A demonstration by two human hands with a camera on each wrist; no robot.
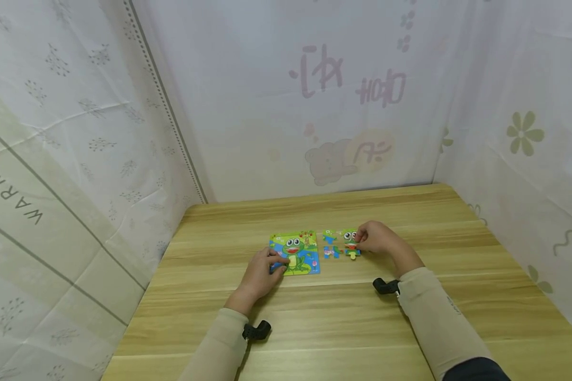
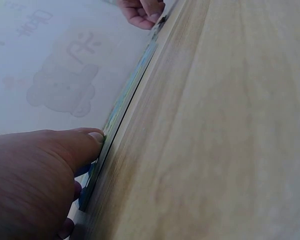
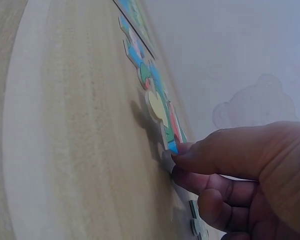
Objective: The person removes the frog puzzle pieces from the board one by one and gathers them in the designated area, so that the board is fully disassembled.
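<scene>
A frog puzzle board (image 1: 295, 253) lies flat on the wooden table (image 1: 343, 328). My left hand (image 1: 277, 266) grips its near left corner. In the left wrist view the thumb of that left hand (image 2: 92, 160) presses on the edge of the board (image 2: 125, 107), with the other fingers curled beside it. Right of the board lie several loose puzzle pieces (image 1: 332, 247). My right hand (image 1: 359, 241) pinches a frog-patterned piece (image 1: 350, 242) among them. In the right wrist view the fingertips of the right hand (image 3: 176, 162) hold the near end of that piece (image 3: 162, 117), slightly raised off the wood.
White printed cloth walls (image 1: 314, 106) close in the table at the back and on both sides. Bare wood stretches between the puzzle and the near edge. Black wrist camera mounts (image 1: 386, 286) sit on both sleeves.
</scene>
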